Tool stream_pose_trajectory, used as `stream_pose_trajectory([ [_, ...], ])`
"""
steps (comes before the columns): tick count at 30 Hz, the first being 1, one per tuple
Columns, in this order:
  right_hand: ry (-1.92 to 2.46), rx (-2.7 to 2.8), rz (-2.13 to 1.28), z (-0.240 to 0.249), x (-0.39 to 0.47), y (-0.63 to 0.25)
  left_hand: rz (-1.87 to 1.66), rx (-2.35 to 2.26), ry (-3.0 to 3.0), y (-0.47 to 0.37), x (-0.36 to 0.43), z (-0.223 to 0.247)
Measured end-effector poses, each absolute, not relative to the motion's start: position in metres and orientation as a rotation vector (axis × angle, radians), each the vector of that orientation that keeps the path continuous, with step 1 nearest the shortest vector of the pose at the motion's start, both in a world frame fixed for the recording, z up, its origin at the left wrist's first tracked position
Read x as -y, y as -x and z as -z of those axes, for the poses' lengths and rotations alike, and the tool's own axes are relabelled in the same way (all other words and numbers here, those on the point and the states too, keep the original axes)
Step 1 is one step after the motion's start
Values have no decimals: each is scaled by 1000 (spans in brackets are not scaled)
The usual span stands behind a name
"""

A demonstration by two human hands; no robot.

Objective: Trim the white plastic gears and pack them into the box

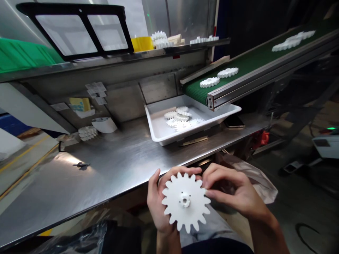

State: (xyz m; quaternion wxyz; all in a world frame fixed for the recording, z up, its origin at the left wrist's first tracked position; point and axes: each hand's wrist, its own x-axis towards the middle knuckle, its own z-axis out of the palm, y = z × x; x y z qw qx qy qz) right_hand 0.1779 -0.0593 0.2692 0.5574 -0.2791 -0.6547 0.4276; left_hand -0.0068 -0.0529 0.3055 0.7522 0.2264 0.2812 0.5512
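A white plastic gear (194, 211), with a small raised hub at its centre, faces me in front of the bench edge. My left hand (162, 208) is closed around it from behind and the left side, and the gear hides part of the palm. At the gear's upper right, thumb and forefinger of my right hand (233, 188) pinch the toothed rim. Beyond my hands, a white tray (156, 132) on the bench holds several more white gears (182, 123) lying loosely together.
A green conveyor belt (246, 60) carrying several white gears slopes down over the tray's right side. A wooden stick (195, 141) and a phone (235, 122) lie near the tray. At the left stand stacked gears (88, 133). The steel bench (119, 158) has a dark metal piece (81, 165) on it.
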Motion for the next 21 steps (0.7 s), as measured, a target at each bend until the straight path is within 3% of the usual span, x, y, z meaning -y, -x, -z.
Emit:
stream_pose_trajectory([
  [6,681,1396,-949,-264,57,-178,-1300,-600,-423,6,50,-303],
  [21,732,1618,-902,-279,65,-168,-1392,-623,-458,7,50,-301],
])
